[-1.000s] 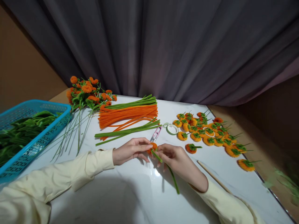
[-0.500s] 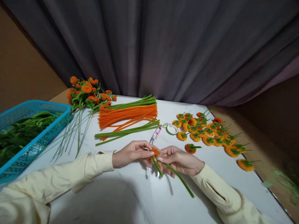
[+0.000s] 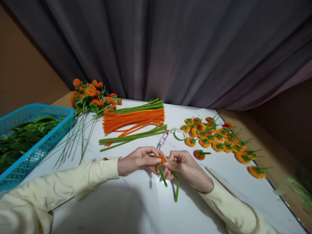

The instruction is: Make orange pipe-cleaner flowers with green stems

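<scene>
Left hand pinches an orange flower; right hand, fingertips nearly together, grips a green strip beside it. Both angle inward above the tabletop, away from its right edge.

Loose, creased cream-coloured long sleeves

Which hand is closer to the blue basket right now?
Left. The left hand is right of the blue basket, not touching it, holding an orange flower; the right hand, pinching a green strip, is farther right.
</scene>
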`<state>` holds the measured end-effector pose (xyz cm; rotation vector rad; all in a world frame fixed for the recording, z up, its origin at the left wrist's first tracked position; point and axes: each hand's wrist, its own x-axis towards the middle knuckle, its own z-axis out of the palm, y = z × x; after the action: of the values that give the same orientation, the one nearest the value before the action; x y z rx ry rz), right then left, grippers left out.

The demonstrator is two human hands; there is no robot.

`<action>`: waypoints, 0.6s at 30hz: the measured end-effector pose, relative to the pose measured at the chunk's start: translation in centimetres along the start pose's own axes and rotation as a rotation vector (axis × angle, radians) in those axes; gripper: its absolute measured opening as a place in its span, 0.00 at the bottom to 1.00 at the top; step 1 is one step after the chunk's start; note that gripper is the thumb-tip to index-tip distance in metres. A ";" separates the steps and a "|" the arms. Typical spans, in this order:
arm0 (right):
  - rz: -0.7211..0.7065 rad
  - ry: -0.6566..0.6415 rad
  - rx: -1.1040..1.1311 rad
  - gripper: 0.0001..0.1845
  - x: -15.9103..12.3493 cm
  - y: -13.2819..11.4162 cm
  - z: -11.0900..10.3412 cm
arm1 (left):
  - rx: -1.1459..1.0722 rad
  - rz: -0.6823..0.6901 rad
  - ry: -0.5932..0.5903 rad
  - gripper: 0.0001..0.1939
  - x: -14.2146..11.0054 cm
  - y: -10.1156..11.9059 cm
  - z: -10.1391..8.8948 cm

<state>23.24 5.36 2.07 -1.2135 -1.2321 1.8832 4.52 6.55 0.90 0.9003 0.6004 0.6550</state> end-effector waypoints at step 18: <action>-0.171 0.163 -0.462 0.15 -1.3 -0.4 1.6 | 0.047 0.119 0.060 0.09 0.2 -0.4 -0.1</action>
<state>22.28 3.82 3.13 -1.4085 -1.6760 1.3877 4.73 6.56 0.50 0.9682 0.6216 0.7799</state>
